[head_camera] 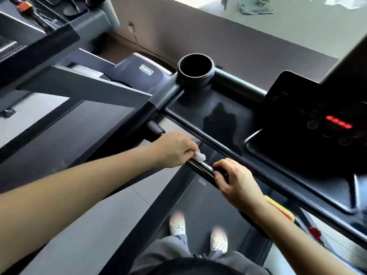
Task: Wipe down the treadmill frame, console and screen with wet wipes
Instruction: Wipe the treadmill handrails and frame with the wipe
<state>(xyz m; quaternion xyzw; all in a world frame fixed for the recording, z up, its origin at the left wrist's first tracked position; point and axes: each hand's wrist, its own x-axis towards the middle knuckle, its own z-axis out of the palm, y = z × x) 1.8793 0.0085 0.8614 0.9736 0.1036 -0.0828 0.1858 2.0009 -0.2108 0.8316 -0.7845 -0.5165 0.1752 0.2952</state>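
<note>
Item: chrome handlebar [201,168], mid-wipe. My left hand [174,149] clasped the wet wipe [199,155] round it; right hand [233,178] gripped it bare (steadying, I judged). Next called for sliding along.

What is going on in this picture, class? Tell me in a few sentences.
A person stands on the treadmill belt and is wiping the machine. The left hand holds a small white wipe against the shiny handlebar. The right hand grips the same handlebar further along. The console just beyond shows a row of red lights, and neither hand is on it.
</note>
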